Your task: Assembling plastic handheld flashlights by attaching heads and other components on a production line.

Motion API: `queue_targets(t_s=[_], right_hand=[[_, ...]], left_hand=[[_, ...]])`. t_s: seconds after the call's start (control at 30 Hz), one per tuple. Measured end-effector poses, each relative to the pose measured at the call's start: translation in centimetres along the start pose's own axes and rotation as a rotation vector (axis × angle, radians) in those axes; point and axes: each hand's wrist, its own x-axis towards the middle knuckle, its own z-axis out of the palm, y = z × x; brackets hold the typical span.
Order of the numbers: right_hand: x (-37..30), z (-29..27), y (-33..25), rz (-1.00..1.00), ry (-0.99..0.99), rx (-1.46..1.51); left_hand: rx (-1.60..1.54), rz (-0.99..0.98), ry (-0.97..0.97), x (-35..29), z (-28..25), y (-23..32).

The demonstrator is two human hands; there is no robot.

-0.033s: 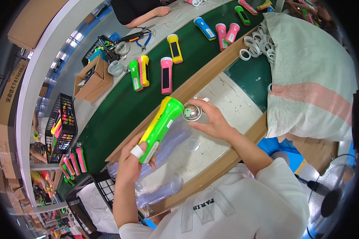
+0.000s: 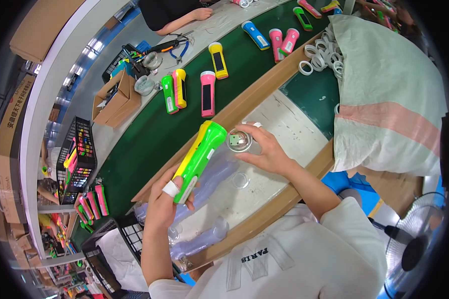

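My left hand (image 2: 162,203) is closed around the lower body of a green and yellow flashlight (image 2: 198,160), tilted with its wide head up and to the right. Between the thumb and fingers of my right hand (image 2: 268,152) is a clear, shiny round lamp cup (image 2: 239,141) with a small pale green piece inside. The cup is close beside the flashlight's head; whether they touch I cannot tell. White bands wrap a digit on each hand. Below lie stacks of clear round lenses in bluish plastic sleeves (image 2: 200,245), and a loose clear disc (image 2: 241,180) rests on the white worktop.
Across the green belt (image 2: 134,144) stand several flashlights, including a pink one (image 2: 208,94). At right, a woven sack (image 2: 384,89) sits beside white rings (image 2: 318,57). Wooden rails (image 2: 257,97) border the worktop. A carton (image 2: 117,99), pliers (image 2: 179,51) and another person's arm (image 2: 182,21) are beyond.
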Motion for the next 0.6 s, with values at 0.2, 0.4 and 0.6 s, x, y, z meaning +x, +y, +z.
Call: queue_targets(t_s=[0.2,0.4,0.6], right_hand=[[0.0,-1.2,-0.9,-0.028,-0.097,-0.040],[1.1,-2.6,-3.2,-0.157,-0.312,-0.133],[1.2,-4.5,-5.8,-0.200,-0.492,-0.013]], left_hand=[[0.464,0.117,0.025,-2.2,-1.2,0.9],[0.915,0.381,-0.103,-1.4,-0.3,2.4],[0.628,0.281,-0.222,-1.9,-2.1,1.9]])
